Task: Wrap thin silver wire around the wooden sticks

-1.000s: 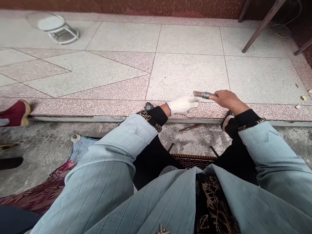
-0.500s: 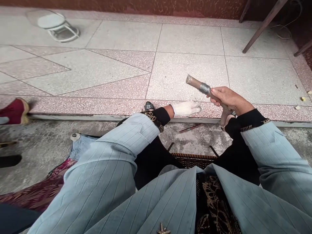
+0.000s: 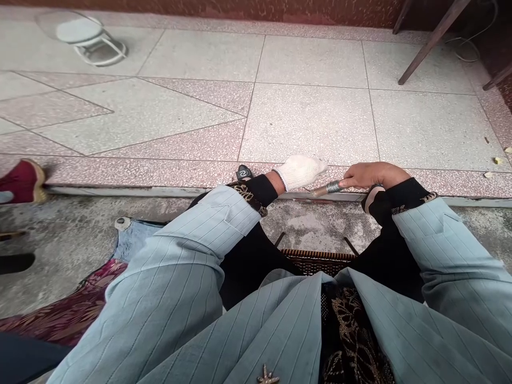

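My right hand (image 3: 370, 175), bare, is wrapped round a brown wooden stick (image 3: 320, 191) with a band of silvery wire (image 3: 333, 186) wound about it. The stick points left and slopes down a little, low over the step's edge. My left hand (image 3: 302, 172) wears a white knitted glove and is closed, just left of the stick's free end. Its fingertips point right; whatever they hold, if anything, is hidden from me. A small reddish bit shows just under the stick's end, too small to name.
A pale tiled step (image 3: 308, 122) runs across in front of me. A white stool (image 3: 92, 40) stands far left, and a dark slanted leg (image 3: 434, 42) far right. Someone's red shoe (image 3: 24, 181) is at the left. A woven wicker edge (image 3: 318, 261) shows between my knees.
My right hand has lowered the wire-wound stick toward the step's edge. My gloved left hand has risen slightly and curled. The thin reddish stick no longer shows on the ground where it lay.
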Motion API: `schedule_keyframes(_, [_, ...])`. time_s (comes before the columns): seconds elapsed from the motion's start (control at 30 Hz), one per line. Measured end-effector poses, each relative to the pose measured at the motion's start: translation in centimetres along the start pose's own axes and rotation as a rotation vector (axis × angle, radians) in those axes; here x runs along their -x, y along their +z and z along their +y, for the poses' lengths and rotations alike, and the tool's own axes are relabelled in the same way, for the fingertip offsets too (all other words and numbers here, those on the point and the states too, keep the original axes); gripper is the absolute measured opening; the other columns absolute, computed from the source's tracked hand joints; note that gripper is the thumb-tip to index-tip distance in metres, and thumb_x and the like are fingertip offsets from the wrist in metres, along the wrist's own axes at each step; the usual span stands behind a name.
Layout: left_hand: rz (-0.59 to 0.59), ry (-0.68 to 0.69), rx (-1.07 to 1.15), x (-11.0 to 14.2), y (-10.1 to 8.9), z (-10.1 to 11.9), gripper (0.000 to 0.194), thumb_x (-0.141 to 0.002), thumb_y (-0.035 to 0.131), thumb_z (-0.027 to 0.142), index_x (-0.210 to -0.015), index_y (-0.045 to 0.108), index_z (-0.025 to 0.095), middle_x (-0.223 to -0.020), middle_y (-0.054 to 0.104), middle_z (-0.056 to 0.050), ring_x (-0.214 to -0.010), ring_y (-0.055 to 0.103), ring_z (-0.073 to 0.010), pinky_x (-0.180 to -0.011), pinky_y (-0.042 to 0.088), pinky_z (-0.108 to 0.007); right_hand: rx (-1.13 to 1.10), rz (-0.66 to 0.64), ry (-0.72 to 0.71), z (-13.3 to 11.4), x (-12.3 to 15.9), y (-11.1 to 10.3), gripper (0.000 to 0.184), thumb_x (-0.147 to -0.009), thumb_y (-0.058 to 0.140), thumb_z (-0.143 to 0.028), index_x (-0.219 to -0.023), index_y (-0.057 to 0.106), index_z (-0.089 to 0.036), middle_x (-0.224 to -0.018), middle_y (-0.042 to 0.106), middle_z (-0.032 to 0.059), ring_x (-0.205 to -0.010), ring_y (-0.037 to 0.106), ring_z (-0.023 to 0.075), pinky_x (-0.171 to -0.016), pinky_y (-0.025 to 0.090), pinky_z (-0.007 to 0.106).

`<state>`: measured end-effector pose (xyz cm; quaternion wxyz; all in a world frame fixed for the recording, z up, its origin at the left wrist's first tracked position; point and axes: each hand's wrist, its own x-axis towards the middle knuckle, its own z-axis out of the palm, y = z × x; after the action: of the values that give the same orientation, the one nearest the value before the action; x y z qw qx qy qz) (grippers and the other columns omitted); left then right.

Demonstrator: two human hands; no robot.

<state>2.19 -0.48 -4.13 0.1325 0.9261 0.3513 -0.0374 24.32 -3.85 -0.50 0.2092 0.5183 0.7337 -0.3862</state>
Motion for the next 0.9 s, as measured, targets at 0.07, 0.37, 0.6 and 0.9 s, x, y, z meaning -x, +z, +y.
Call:
schedule_keyframes(0.07, [-0.001, -0.04, 0.056, 0.0, -0.4, 0.4, 0.028, -0.091, 0.047, 0.033, -0.097, 0.069, 0.018, -0.071, 0.062, -0.01, -0.074, 0.061, -0.0248, -0.067, 0.036, -0.034, 0.048, 0.13, 0.145, 0.2, -0.5, -0.2, 0.046, -0.089, 0.053, -0.06, -0.079, 0.063, -0.017, -0.077, 0.061, 0.0101, -0.068, 0.053, 0.02, -0.062, 0.036, 0.033])
schedule_keyframes(0.37, [-0.103, 0.133, 0.436, 0.4, -0.3, 0.9, 0.033, -0.097, 0.04, 0.038, -0.089, 0.061, 0.014, -0.074, 0.059, -0.003, -0.064, 0.047, -0.0125, -0.062, 0.035, -0.025, -0.675, 0.638, -0.063, 0.9, 1.2, -1.3, 0.05, -0.098, 0.038, -0.061, -0.094, 0.057, -0.016, -0.068, 0.053, 0.0054, -0.055, 0.044, 0.0131, -0.052, 0.038, 0.028])
schedule_keyframes(0.6, [-0.083, 0.071, 0.494, -0.2, 0.1, -0.2, 0.028, -0.094, 0.047, 0.037, -0.088, 0.064, 0.016, -0.07, 0.062, -0.004, -0.061, 0.046, -0.0128, -0.061, 0.034, -0.027, -0.676, 0.241, -0.4, -0.8, 3.4, -0.9, 0.046, -0.094, 0.047, -0.062, -0.08, 0.052, -0.018, -0.066, 0.048, -0.0007, -0.054, 0.04, 0.0095, -0.054, 0.036, 0.025])
schedule_keyframes(0.9, [-0.021, 0.13, 0.15, -0.7, -0.5, -1.2, 0.036, -0.096, 0.039, 0.04, -0.098, 0.069, 0.019, -0.072, 0.063, -0.004, -0.065, 0.054, -0.0161, -0.06, 0.028, -0.029, -0.431, -0.21, -0.441, -0.3, 2.7, -0.6, 0.049, -0.092, 0.051, -0.063, -0.075, 0.051, -0.018, -0.063, 0.044, -0.0033, -0.055, 0.039, 0.0095, -0.055, 0.033, 0.025])
